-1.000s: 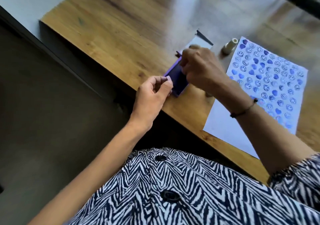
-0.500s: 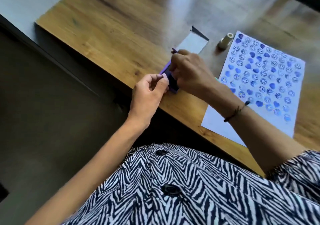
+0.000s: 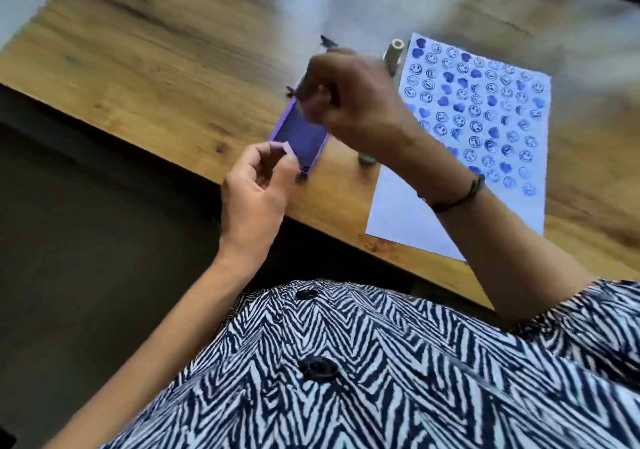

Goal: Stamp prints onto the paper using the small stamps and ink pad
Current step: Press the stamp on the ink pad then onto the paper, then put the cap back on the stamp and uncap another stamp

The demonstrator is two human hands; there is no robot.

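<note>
- Wood-grain table (image 3: 166, 67), its golden-brown surface streaked with darker knots and washed by pale glare at the far side, fills the upper part of the head view.
- Zebra-striped shirt (image 3: 381, 362), black on white with dark round buttons, covers the person's torso at the bottom edge.
- White paper (image 3: 408, 213) lies flat near the table's front edge, right of centre; rows of blue smiley faces and solid blue hearts cover its far portion, while the near strip is bare. No writing can be read.
- Right hand (image 3: 356, 102), blurred, hovers over the far end of the ink pad with fingers curled together; whether they pinch a stamp cannot be told. A thin dark cord bracelet (image 3: 453, 195) circles the wrist.
- Left hand (image 3: 256, 189) steadies the pad's near corner, thumb and forefinger closed on its purple rim.
- Ink pad (image 3: 299, 133), a rectangular purple tray with a dark blue inked face, sits between the hands, just left of the paper.
- Small cylindrical stamp (image 3: 393, 54), pale and round-topped, stands at the paper's far left corner.
</note>
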